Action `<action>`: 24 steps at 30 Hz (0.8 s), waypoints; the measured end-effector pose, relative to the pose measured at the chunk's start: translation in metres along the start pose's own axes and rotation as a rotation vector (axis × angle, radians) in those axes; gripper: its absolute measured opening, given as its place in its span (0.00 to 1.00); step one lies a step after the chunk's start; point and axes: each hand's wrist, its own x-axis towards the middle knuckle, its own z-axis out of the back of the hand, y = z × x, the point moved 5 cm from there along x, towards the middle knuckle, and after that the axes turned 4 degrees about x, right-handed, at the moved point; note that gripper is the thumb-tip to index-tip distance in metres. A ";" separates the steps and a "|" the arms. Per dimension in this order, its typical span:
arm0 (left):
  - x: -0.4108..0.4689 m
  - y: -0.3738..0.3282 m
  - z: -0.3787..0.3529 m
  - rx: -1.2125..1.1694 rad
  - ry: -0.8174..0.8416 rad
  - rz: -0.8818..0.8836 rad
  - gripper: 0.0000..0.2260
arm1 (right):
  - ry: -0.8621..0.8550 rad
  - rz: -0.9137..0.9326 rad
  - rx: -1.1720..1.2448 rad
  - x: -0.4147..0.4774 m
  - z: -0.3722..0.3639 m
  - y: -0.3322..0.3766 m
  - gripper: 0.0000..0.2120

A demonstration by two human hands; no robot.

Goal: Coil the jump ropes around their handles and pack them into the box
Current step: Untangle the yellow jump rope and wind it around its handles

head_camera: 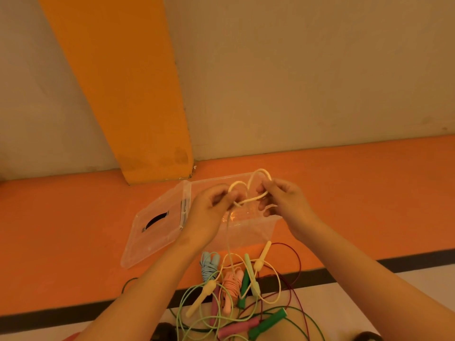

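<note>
While both hands pinch it, the pale yellow rope (252, 199) is looped above the clear box (261, 233) at frame centre.
The left hand (209, 212) and right hand (283, 200) each close curled fingers on the rope, with its loops arching between them; one strand drops toward 6 o'clock into a tangle of loose ropes holding a coiled blue rope (209, 265), a coiled pink rope (231, 284) and a green handle (268, 322). The box's lid (157, 239) lies open at 9 o'clock on the orange floor (73, 230).
</note>
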 end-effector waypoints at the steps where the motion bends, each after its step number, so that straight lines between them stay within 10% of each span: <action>1: 0.001 0.000 0.005 -0.024 -0.052 0.002 0.10 | -0.030 -0.009 -0.005 0.001 0.004 -0.001 0.13; 13: 0.010 0.000 0.028 -0.657 -0.299 0.217 0.10 | -0.183 -0.034 -0.031 0.004 0.020 -0.005 0.04; 24: 0.005 -0.012 -0.011 0.122 0.152 0.160 0.08 | 0.105 0.003 0.179 -0.011 0.014 0.043 0.08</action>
